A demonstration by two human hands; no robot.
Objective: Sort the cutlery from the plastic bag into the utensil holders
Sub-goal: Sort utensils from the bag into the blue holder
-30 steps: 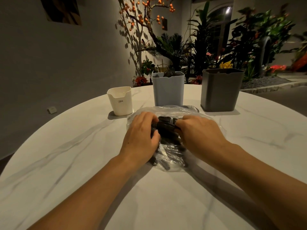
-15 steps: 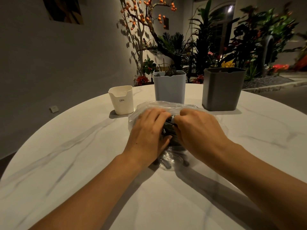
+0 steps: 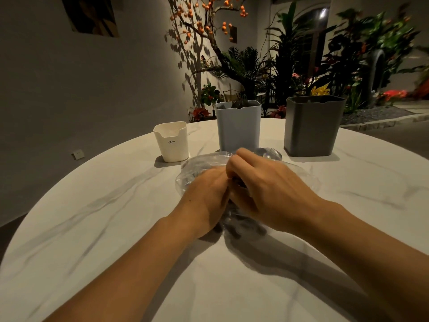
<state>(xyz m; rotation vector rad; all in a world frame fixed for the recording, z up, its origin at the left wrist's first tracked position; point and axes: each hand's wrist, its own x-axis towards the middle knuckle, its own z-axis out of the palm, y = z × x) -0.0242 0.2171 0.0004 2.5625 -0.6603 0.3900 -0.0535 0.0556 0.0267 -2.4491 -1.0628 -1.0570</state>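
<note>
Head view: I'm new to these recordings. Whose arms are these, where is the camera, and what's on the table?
No machine here: a person wears one camera on the head, looking down at their own bare arms. Both hands, left hand and right hand, work at a clear plastic bag of dark cutlery lying on the white marble table; their fingers curl into it. Behind the bag stand three holders: a small white holder, a light blue holder and a dark grey holder. Plants fill the background.
</note>
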